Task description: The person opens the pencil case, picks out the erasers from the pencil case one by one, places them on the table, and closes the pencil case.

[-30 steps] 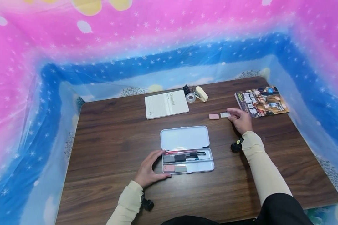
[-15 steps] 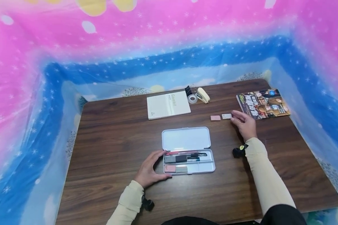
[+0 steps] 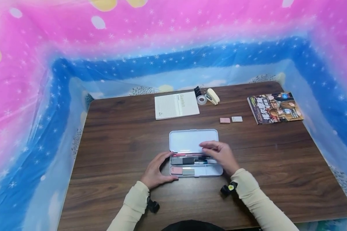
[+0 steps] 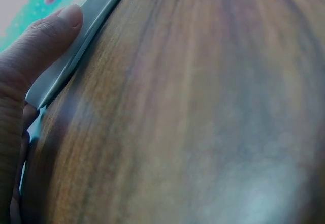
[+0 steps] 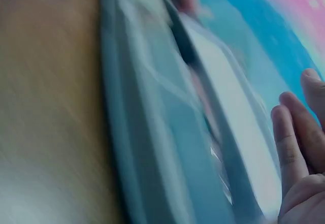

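Observation:
A white pencil case [image 3: 211, 170] lies with its lid [image 3: 185, 140] raised. Inside are a pink eraser [image 3: 176, 170], a grey block [image 3: 188, 172], a grey-and-black piece [image 3: 188, 161] and several pens [image 3: 185, 155]. My left hand [image 3: 156, 171] grips the case's left end, thumb along the front edge and fingers at the back corner; the left wrist view shows the thumb [image 4: 56, 28] against the rim. My right hand [image 3: 221, 155] hovers over the case's right side by the lid, its fingers loosely bent with nothing visible between them. It hides the pens' right ends.
On the wooden table [image 3: 118, 138], a pink eraser [image 3: 225, 120] and a white eraser [image 3: 236, 119] lie right of the lid. Farther back are a notebook [image 3: 176, 105], a binder clip [image 3: 197, 91], a tape roll [image 3: 201, 99], a stapler [image 3: 212, 96] and a comic book [image 3: 274, 107].
My right hand has left the white eraser, which stays on the table, and moved left and nearer to the pencil case. My left hand keeps its place on the case.

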{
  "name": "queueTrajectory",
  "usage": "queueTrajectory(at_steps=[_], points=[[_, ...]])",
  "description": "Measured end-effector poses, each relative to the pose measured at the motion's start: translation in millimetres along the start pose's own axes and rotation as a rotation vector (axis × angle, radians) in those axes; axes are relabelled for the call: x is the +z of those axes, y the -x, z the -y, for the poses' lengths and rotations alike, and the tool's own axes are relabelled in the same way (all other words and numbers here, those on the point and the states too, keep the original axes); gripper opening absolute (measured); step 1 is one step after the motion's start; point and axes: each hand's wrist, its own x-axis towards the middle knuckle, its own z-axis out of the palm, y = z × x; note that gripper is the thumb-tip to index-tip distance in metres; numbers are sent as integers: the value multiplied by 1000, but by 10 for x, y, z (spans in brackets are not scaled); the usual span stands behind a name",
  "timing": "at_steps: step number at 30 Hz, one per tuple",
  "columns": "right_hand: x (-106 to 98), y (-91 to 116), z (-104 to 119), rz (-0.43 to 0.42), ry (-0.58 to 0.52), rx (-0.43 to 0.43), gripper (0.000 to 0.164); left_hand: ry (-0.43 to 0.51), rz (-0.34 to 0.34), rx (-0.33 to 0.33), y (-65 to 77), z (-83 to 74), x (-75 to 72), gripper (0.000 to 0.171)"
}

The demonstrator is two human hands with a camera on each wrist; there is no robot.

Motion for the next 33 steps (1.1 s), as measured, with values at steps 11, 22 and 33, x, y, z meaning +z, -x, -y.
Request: queueTrajectory(at_steps=[11,22,33], points=[[384,52,-84,161,391,-92,30,8,3,7,-16,6,10,101],[400,69,-93,128,444,-108,28,15,10,-14,-23,-11,15,102],[219,66,-10,69,278,-132,28,2,-4,15,0,-5,11,102]])
